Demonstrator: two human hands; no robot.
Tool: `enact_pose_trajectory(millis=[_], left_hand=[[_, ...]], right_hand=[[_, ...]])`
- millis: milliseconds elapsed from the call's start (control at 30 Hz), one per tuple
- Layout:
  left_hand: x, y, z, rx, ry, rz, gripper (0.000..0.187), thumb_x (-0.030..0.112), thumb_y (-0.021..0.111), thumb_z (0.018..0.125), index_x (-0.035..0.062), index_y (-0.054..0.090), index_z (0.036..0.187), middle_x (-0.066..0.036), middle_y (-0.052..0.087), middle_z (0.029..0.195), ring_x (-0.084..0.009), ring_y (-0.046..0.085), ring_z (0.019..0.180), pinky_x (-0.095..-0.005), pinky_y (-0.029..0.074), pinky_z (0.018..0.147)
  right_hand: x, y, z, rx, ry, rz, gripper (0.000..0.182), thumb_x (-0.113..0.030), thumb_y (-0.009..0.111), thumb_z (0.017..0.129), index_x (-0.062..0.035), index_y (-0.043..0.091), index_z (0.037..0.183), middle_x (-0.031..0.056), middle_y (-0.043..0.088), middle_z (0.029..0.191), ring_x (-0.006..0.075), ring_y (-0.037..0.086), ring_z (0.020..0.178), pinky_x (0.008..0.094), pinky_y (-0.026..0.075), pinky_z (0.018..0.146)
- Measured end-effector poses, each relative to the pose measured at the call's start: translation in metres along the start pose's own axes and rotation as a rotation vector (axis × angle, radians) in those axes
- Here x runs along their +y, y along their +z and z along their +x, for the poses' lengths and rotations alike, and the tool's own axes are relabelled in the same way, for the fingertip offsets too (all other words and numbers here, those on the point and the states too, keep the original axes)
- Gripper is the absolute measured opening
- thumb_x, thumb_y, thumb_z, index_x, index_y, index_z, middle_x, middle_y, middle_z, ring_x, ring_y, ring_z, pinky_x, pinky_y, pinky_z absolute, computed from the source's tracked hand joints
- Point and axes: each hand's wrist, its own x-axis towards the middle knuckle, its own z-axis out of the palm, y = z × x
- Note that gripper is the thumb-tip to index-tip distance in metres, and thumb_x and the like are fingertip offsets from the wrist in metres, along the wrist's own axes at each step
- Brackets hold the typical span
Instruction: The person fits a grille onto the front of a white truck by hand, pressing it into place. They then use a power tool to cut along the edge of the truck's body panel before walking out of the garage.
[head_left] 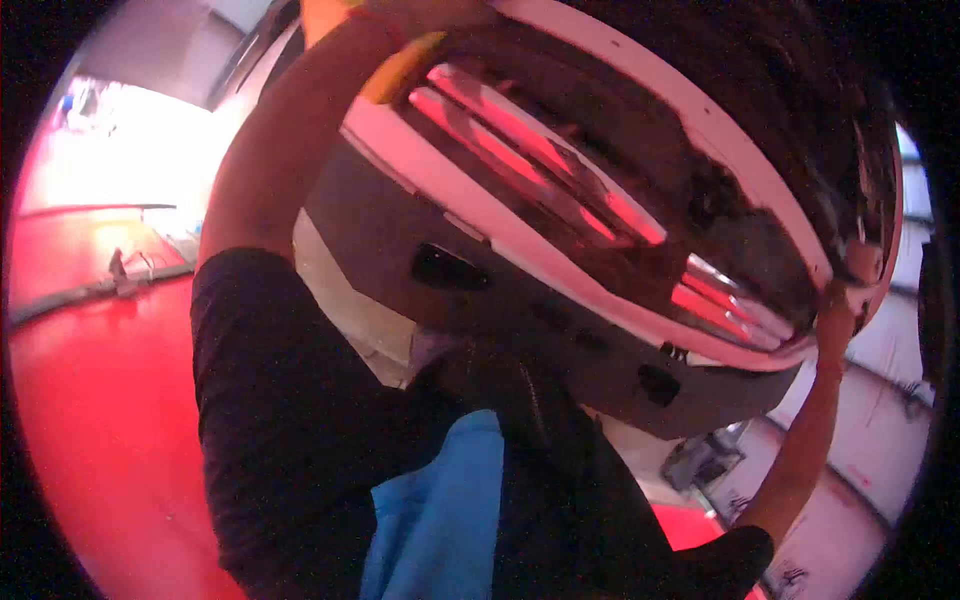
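A large car bumper [560, 265] with a pale upper band, a dark lower part and shiny grille bars [545, 160] fills the middle of the head view, tilted down to the right. My left hand [425, 12] reaches to its upper left part at the top edge of the view; its fingers are too dark and cut off to make out. At the bumper's right end, my right hand [840, 300] is closed around the corner. A yellow piece [405, 68] sits near my left forearm. Whether the bumper is fixed to a car is not clear.
A blue cloth [440, 510] hangs in front of my dark clothing. On the left lie a red surface [110, 390] and a dark bar [100, 290] below a bright opening. Pale panels [850, 440] with dark seams line the right, near a grey boxy object [705, 460].
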Motion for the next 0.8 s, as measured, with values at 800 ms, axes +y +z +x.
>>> enact_pose_trajectory(millis=[800], left_hand=[[0.123,0.087,-0.185,0.509,-0.839,-0.775,0.044,0.030,0.068,0.095,0.0069,0.062,0.131,-0.019,0.071,0.096,-0.0421,0.069,0.091,-0.0526,0.055,0.078]], right_hand=[[-0.553,-0.198,0.183,0.057,-0.177,0.436,0.061,-0.046,0.070,0.093,-0.0087,0.059,0.140,0.0193,0.057,0.145,0.0373,0.057,0.131,0.0452,0.045,0.109]])
